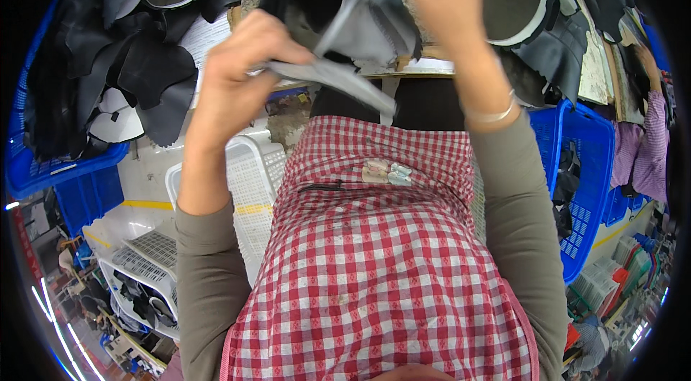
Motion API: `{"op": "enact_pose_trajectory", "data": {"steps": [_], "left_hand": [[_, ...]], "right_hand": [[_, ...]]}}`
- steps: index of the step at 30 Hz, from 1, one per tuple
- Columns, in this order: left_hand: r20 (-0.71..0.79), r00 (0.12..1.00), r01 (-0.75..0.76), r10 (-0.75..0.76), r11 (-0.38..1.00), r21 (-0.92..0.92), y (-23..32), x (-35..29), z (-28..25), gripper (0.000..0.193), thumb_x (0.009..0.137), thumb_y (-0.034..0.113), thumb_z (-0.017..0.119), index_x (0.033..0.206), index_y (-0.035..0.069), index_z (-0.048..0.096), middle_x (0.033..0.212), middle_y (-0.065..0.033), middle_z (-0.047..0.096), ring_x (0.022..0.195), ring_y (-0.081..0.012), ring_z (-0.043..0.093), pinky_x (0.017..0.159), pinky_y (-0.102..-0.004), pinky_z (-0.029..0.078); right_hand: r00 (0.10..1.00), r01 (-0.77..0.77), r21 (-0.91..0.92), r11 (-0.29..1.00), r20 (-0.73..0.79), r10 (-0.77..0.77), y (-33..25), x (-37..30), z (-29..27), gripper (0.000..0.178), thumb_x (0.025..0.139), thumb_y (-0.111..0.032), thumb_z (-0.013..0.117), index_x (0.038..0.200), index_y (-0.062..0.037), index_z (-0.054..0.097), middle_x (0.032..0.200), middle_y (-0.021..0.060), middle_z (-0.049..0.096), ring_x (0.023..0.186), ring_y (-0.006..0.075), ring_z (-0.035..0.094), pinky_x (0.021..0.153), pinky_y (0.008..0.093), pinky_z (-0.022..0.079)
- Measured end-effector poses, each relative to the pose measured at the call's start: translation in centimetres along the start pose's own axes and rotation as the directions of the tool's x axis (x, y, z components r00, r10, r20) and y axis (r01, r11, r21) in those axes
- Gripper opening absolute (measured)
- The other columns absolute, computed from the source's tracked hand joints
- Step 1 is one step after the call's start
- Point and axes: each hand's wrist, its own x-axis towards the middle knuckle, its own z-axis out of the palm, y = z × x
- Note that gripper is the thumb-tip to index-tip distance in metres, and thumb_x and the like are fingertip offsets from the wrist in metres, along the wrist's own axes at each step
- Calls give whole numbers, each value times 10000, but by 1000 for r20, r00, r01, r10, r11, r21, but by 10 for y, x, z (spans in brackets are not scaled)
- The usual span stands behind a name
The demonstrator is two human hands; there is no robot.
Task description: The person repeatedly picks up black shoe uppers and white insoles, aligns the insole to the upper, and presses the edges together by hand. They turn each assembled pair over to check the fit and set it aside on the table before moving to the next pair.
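Note:
My left hand (241,68) is closed, its thumb and fingers pinching the end of a narrow grey strip (345,82) that slants down to the right above my lap. My right hand (450,3), smeared by motion, is raised at the top of the view. Its fingertips are bent at the upper edge of a black and grey sheet piece (371,35), which looks like leather or a similar material. Blur hides whether the strip and the sheet are joined. Stacked black cut pieces (155,68) lie on the bench to the left, and a pale-edged black piece (507,0) lies to the right.
Blue crates flank me, one left (43,172) under black pieces and one right (586,194) with dark pieces inside. A white plastic basket (248,165) stands below my left forearm. At far right another person's checked sleeve (651,136) reaches toward the bench.

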Motion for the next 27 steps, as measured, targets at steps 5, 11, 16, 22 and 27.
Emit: {"op": "enact_pose_trajectory", "data": {"steps": [5, 11, 16, 22, 27], "left_hand": [[-209, 978, 7, 4, 999, 50, -1, -1, 3, 315, 664, -178, 703, 932, -19, 752, 873, -60, 674, 823, -186, 611, 788, -292, 487], [-209, 972, 102, -110, 993, -53, 0, 15, 7, 350, 768, -107, 762, 1083, 46, 750, 967, -39, 686, 905, -139, 647, 783, -266, 514], [-132, 991, -11, 13, 1000, 14, 4, 32, 2, 290, 762, -128, 746, 999, 36, 709, 964, -31, 667, 903, -150, 643, 777, -274, 509], [-44, 998, -38, 42, 996, 85, 12, 26, 2, 297, 713, -159, 734, 942, 24, 689, 936, -39, 665, 898, -176, 644, 780, -295, 512], [-147, 988, -40, 52, 996, 82, 21, 14, 7, 311, 652, -181, 692, 909, -6, 688, 897, -75, 651, 888, -213, 653, 786, -304, 517]], "right_hand": [[844, -536, 470, 701, 314, 434, 69, -4, -35, 361, 1001, -364, 720, 884, -23, 719, 634, -19, 585, 538, 75, 480, 513, 250, 366], [560, -721, 496, 484, 828, -13, 52, -89, -69, 524, 1022, -489, 640, 1136, 16, 718, 880, 83, 764, 562, 58, 548, 500, 203, 384], [614, -745, 561, 360, 788, 43, 4, -128, -31, 607, 1061, -477, 572, 1440, -3, 572, 952, 12, 691, 670, 55, 475, 573, 193, 403], [632, -680, 541, -495, 775, -21, -2, -101, -3, 685, 1073, -628, 410, 1338, -21, 586, 823, -58, 441, 619, 46, 351, 482, 171, 291], [889, -322, 716, -620, 453, 61, -18, -56, -35, 271, 1094, -231, 528, 1203, -29, 672, 745, -81, 557, 573, 25, 439, 519, 187, 310]]}}
